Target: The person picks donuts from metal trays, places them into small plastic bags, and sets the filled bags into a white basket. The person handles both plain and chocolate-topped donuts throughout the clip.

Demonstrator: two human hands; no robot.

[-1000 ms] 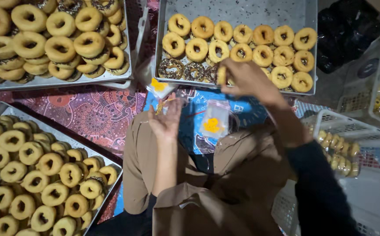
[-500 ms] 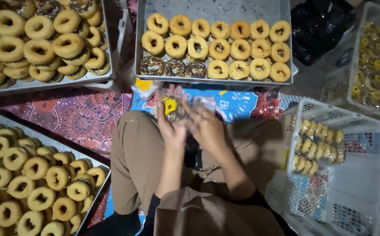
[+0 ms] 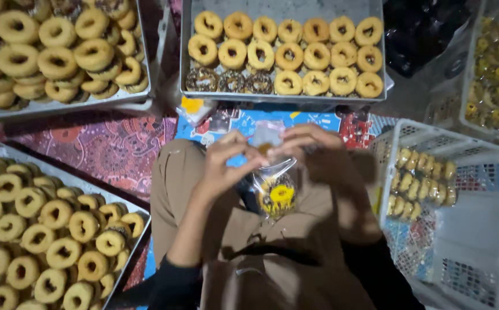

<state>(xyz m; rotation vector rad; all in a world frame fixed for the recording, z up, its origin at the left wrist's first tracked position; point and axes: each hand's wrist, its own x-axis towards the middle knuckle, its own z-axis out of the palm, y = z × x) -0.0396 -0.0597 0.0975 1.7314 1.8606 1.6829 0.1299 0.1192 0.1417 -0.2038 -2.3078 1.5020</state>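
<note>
One clear plastic bag [image 3: 275, 189] holding a doughnut is pinched at its top by left hand [image 3: 226, 163] and right hand [image 3: 307, 143], held together.

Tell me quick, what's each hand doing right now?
Left hand: pinched shut on the top of the clear bag holding a doughnut.
Right hand: pinched shut on the same bag top.

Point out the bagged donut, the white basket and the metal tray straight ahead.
bagged donut [image 3: 276, 196], head view, on the yellow topping inside the clear bag.
white basket [image 3: 450, 143], head view, on its top rim.
metal tray [image 3: 295, 7], head view, on its bare floor.
</note>
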